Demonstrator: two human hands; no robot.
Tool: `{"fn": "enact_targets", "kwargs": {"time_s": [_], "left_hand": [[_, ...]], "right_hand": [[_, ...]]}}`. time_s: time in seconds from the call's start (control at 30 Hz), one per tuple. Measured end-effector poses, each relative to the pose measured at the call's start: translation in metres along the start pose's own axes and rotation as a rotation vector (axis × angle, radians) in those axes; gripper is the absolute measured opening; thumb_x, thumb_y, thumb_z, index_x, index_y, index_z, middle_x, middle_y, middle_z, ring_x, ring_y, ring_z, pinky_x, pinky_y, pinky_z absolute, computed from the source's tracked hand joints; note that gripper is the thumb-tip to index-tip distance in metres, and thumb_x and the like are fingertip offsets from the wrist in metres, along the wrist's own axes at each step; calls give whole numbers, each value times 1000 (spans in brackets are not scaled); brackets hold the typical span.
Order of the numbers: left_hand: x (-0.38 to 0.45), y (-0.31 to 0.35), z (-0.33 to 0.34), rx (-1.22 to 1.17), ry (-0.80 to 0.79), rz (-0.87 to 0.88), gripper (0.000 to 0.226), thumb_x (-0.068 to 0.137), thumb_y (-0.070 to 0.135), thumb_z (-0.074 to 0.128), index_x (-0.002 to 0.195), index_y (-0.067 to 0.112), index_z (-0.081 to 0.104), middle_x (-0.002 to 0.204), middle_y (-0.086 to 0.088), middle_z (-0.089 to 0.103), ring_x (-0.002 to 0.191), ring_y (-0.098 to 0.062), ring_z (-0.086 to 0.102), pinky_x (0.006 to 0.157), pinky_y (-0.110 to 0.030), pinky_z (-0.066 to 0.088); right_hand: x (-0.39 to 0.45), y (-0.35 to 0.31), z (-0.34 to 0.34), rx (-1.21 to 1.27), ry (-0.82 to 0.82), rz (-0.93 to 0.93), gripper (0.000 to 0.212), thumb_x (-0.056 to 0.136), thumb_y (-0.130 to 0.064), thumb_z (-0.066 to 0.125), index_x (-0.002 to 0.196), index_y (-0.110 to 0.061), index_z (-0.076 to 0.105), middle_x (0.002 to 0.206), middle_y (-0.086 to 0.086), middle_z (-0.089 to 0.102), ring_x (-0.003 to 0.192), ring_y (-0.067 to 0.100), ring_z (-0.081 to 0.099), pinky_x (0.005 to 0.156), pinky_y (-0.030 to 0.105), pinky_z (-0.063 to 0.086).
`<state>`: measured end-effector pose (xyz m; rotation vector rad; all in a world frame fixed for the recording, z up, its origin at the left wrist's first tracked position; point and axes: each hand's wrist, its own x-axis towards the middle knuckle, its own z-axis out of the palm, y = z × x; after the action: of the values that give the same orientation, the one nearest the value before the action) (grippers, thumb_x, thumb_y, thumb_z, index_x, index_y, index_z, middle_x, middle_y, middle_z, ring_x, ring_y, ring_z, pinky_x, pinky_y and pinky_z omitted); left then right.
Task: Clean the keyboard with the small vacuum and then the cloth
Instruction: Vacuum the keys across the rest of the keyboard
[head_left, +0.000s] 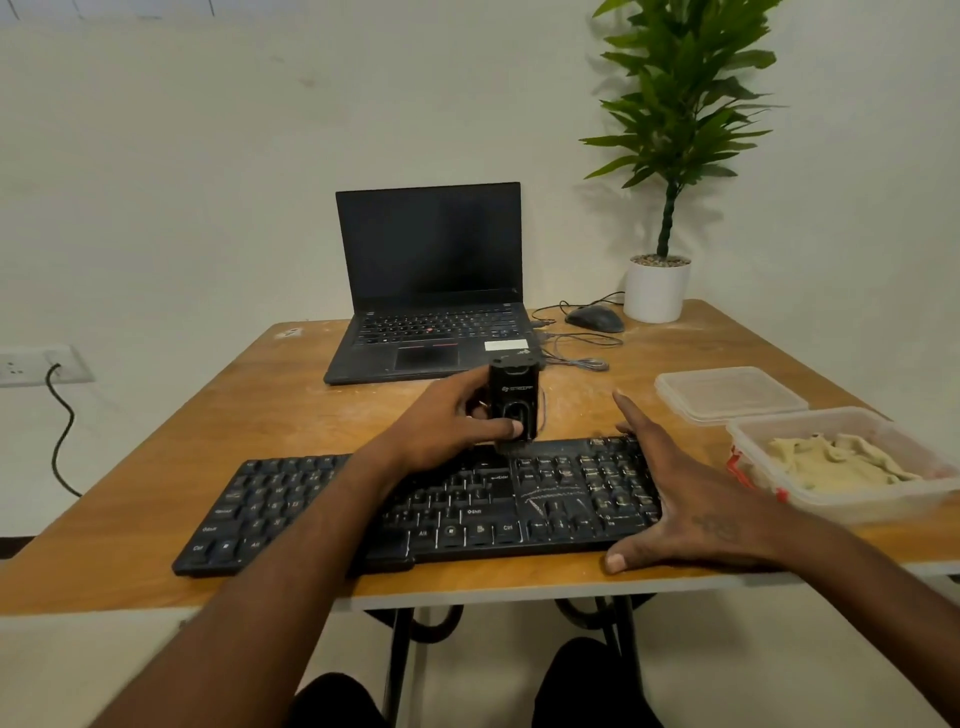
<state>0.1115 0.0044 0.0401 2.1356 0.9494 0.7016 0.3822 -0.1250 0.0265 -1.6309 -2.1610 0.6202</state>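
Observation:
A black keyboard lies across the front of the wooden table, dusted with pale specks on its right half. My left hand grips a small black vacuum upright, its nozzle down on the keyboard's back edge near the middle right. The thumb lies across the vacuum's front. My right hand rests flat with spread fingers on the keyboard's right end. A beige cloth lies crumpled in a clear plastic container at the right edge.
An open black laptop stands behind the keyboard, with a mouse and loose cables to its right. A potted plant occupies the far right corner. A clear lid lies behind the container. A wall socket with a cable is at left.

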Motion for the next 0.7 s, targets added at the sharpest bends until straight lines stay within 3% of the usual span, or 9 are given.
{"fn": "enact_targets", "kwargs": {"time_s": [0.1,0.27,0.33,0.43,0.5,0.57,0.7], "left_hand": [[6,9,16,-31,-16,38,57,95,21,76,147,26,52,110,10,68,80,4,66,74,-18,54],[20,26,43,-62,-28,77,61,93,27,78,148,28,53,120,2,70,96,-21,70,88,-42,60],[21,26,43,-56,-33,76,60,93,26,78,147,28,52,121,5,69,100,-22,69,88,-41,60],[14,18,26,-49,-33,46,58,96,21,75,148,26,51,118,12,66,92,2,67,78,-20,55],[6,10,11,-17,-25,21,56,96,20,74,147,27,51,114,13,66,85,10,65,73,-11,50],[-2,3,-3,12,-8,-10,54,96,21,74,143,33,51,114,12,67,84,10,64,74,-12,47],[-11,-3,-10,-29,28,-19,53,95,22,75,140,39,52,118,11,68,82,4,64,79,-25,50]], "right_hand": [[0,0,0,2,7,19,149,49,-76,85,142,-59,-30,165,-18,-1,142,1,19,117,29,26],[0,1,3,27,33,50,153,45,-77,86,146,-56,-26,163,-15,14,139,2,31,116,30,34],[0,2,3,30,37,52,153,44,-78,86,146,-56,-26,163,-13,15,140,5,32,117,32,35],[1,3,3,34,47,48,152,44,-79,85,146,-56,-25,164,-11,15,143,9,31,118,36,34],[1,5,4,30,49,43,151,44,-80,85,147,-56,-24,164,-12,13,144,9,29,119,38,33],[1,7,5,25,50,39,150,45,-80,84,147,-56,-24,164,-13,12,144,8,26,119,36,31],[2,7,7,5,55,44,148,46,-81,83,146,-57,-23,163,-11,14,144,10,26,116,34,30]]}}
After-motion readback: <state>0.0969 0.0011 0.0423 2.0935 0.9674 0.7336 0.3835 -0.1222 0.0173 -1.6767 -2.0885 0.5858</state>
